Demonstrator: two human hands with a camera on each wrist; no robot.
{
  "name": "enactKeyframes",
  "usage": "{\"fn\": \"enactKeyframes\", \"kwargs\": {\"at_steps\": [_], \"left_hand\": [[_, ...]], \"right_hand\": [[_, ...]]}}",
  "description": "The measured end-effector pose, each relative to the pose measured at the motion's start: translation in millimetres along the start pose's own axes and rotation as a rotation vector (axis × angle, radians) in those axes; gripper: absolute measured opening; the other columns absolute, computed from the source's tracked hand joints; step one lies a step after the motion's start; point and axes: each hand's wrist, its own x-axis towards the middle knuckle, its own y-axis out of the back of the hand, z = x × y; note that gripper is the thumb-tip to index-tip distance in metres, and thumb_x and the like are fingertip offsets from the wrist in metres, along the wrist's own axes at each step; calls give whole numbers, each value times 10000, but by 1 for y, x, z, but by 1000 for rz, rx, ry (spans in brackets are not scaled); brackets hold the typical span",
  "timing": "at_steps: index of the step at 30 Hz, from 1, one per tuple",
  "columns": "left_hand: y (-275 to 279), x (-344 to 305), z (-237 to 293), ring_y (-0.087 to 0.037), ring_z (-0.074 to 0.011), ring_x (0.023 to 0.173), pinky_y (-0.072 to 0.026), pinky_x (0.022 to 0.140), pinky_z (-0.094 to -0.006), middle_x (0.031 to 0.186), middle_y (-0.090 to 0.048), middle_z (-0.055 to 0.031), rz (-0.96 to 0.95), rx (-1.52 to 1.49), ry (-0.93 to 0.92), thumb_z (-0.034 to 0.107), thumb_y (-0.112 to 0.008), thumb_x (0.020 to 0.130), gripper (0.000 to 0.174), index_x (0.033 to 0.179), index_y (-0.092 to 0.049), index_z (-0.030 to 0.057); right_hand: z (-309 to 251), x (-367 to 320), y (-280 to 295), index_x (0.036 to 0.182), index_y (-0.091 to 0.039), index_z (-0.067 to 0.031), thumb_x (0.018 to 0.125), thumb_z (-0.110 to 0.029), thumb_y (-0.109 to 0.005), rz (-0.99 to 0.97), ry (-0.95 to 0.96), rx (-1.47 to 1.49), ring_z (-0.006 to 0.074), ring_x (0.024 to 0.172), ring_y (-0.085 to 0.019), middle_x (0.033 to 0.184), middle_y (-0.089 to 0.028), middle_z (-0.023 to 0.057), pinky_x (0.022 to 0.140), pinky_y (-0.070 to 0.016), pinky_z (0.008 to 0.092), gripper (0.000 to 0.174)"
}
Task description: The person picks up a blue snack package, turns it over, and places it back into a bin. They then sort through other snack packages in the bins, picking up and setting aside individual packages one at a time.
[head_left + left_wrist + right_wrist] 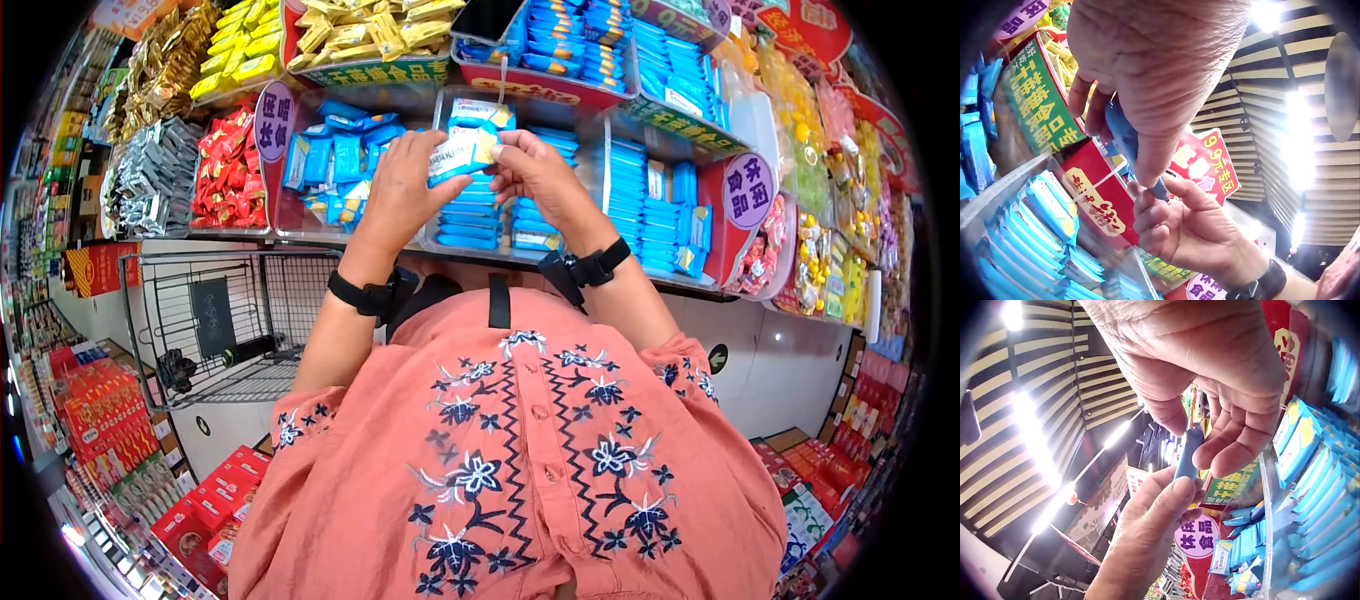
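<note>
A small blue and white packet (pixel 458 152) is held up between both hands over the snack bins. The left hand (pixel 403 190) grips its left end, thumb below and fingers behind. At its right end the right hand (pixel 545 178) pinches with thumb and fingertips. From the left wrist view the packet (pixel 1124 134) is seen edge-on between the left hand (pixel 1147 69) and the right hand (pixel 1200 234). In the right wrist view the packet (pixel 1190 453) spans the left hand (pixel 1144 531) below and the right hand (pixel 1210 375) above.
Stacks of similar blue packets (pixel 468 222) fill the divided bins beneath the hands. Red packets (pixel 230 170) and silver ones (pixel 155 180) lie to the left. A wire shopping cart (pixel 230 320) stands at the left, and purple round signs (pixel 749 191) hang on the bin fronts.
</note>
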Motion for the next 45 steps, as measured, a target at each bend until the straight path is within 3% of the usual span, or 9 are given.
{"fn": "enactKeyframes", "kwargs": {"at_steps": [6,10,17,22,28,33,36,39,45], "left_hand": [[6,12,-10,-575,-332,1097,-466,940,-406,1139,-603,-146,78,9,-130,203,-842,754,611,1259,-543,30],[9,14,-19,-577,-226,1136,-480,949,-356,1212,-595,-101,128,-209,135,227,-813,823,673,1370,-475,26],[10,19,-42,-594,-112,979,-487,866,-255,1114,-636,-54,-117,-883,591,198,-707,933,411,1269,-556,14],[6,24,-53,-580,-95,1005,-484,880,-245,1145,-624,-46,-88,-973,499,117,-661,947,331,1256,-583,28],[4,33,-57,-556,-164,1171,-457,983,-289,1332,-549,-79,-20,-822,231,-18,-596,928,298,1212,-636,61],[4,39,-51,-540,-171,1194,-454,987,-299,1339,-549,-79,20,-759,172,-45,-576,926,307,1198,-653,75],[-1,42,-57,-579,-148,1104,-482,908,-277,1263,-594,-73,-5,-825,227,25,-593,951,272,1220,-630,45],[1,46,-50,-603,-115,1003,-491,794,-249,1167,-638,-67,-82,-1012,511,132,-607,977,304,1254,-583,8],[-12,44,-63,-614,-90,882,-478,683,-231,1063,-666,-65,-160,-1015,576,187,-594,993,356,1271,-529,-26]], "right_hand": [[1,14,-1,1082,-605,-9,930,-245,-663,-76,32,-14,139,768,-660,930,-667,80,639,-556,274,286],[-6,21,-3,1077,-608,-20,937,-222,-652,0,89,-5,134,780,-665,943,-668,71,641,-556,266,249],[-7,32,-4,1150,-599,-23,941,-182,-646,1,94,-11,142,794,-671,963,-665,65,636,-562,271,267],[-17,35,-6,1216,-594,-50,938,-101,-634,-6,118,-200,151,822,-675,983,-663,71,673,-574,280,286],[-18,40,-10,1175,-618,-67,927,-23,-630,71,403,-191,120,899,-654,1038,-662,50,773,-568,264,251],[-18,40,-10,1153,-626,-62,921,-44,-656,105,396,-162,94,891,-637,1038,-661,32,775,-555,248,234],[-17,40,-10,1147,-628,-54,916,-101,-686,122,358,-153,84,870,-635,1002,-667,32,742,-550,242,243],[-13,43,-6,1145,-627,-40,922,-184,-694,120,257,-222,88,832,-643,960,-673,38,683,-543,240,274],[-2,45,6,1122,-635,-33,973,-299,-630,130,87,-166,121,779,-664,929,-678,48,625,-524,243,305]]}}
